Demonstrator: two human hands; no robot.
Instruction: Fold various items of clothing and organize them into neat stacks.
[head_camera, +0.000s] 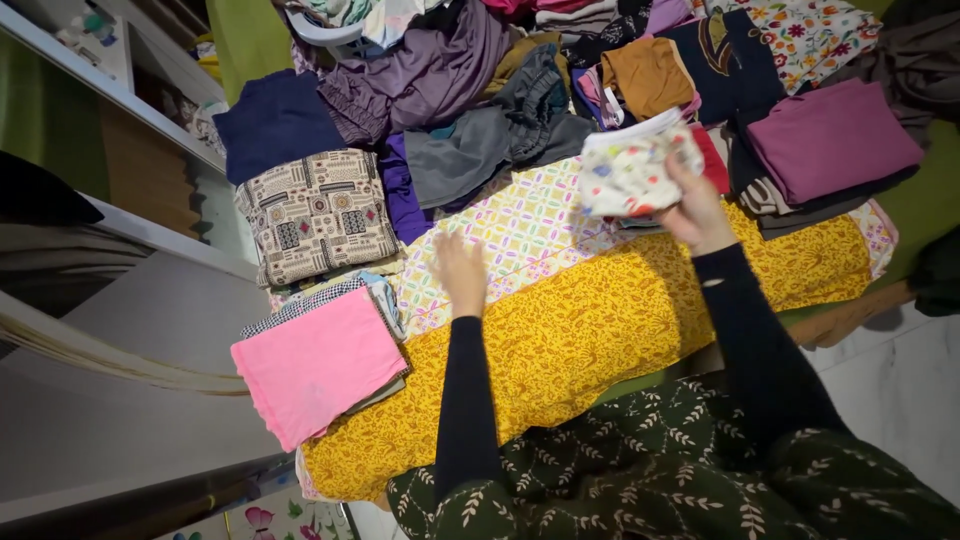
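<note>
While the right hand (697, 212) grips one small folded white cloth with coloured dots (632, 170), lifted at about 1 o'clock of the frame centre, the left hand (461, 272) lies flat and open, fingers spread narrowly, on the yellow patterned sheet (600, 330) near centre. Two hands, both in black sleeves. Folded stacks counted: one pink stack (318, 362) at 8 o'clock, one beige geometric-print piece (316, 212) at 10 o'clock with one navy folded piece (275, 120) just above it, one magenta stack (832, 138) at 2 o'clock. Between these, at 12 o'clock, an unsorted heap of clothes (470, 80): purple, grey, mustard, floral; number cannot be told. A lighter patterned cloth (520, 225) lies under the left hand's fingertips, between the heap and the yellow sheet. The held cloth hides part of the garments behind it. White shelf edges (120, 95) run along the 9 to 11 o'clock side.
</note>
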